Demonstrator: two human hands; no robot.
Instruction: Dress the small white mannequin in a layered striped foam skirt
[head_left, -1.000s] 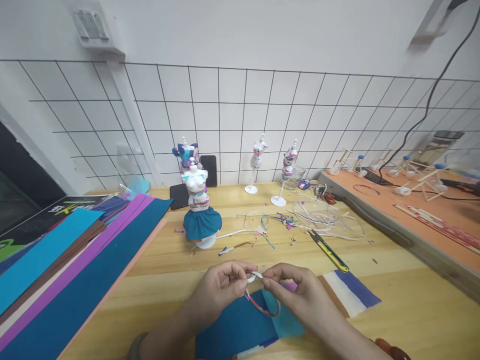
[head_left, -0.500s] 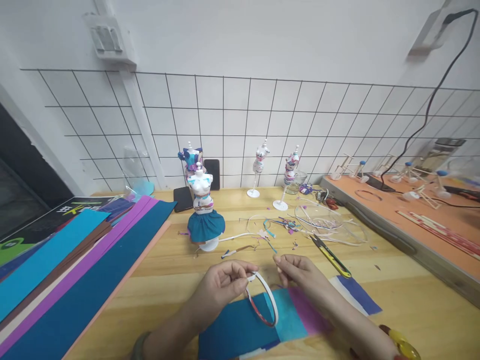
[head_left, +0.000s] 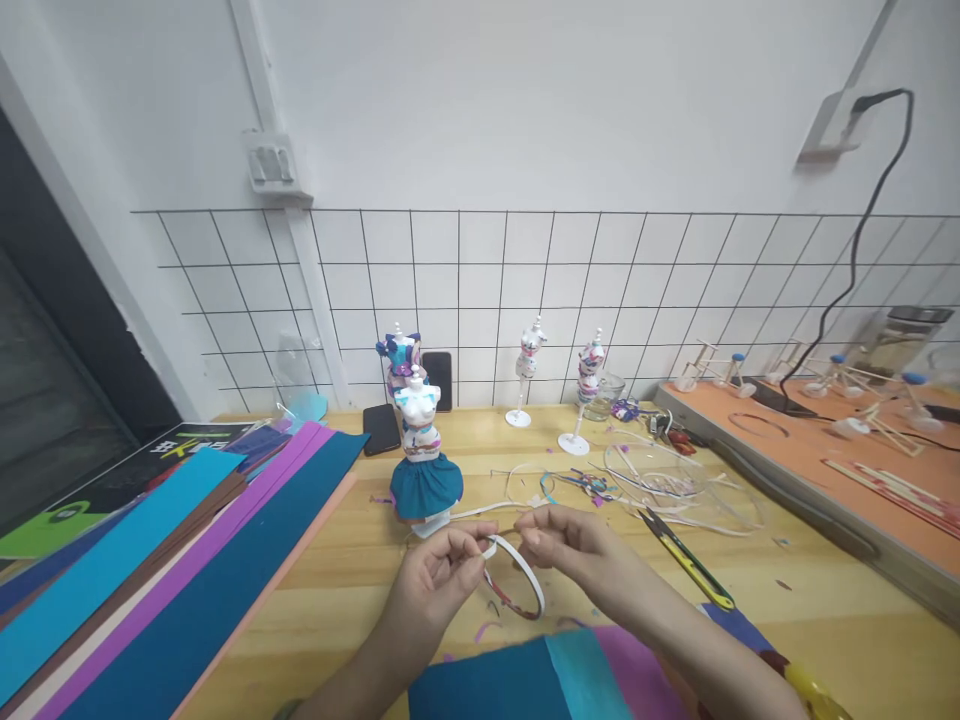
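So, white loop [head_left: 534, 577] btwn L hand [head_left: 433, 580], pinching its top, & R hand [head_left: 583, 548], curled just beside, grip unclear.

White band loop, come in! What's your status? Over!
Left hand pinching white band loop. Right hand close by, grip unclear. Yellow snips off to the right, seemingly out of the way.

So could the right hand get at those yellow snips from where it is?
Probably yes. The snips lie to the right of the right hand, and nothing seems to cover their handles. Whether that hand is pinching something thin is hard to tell.
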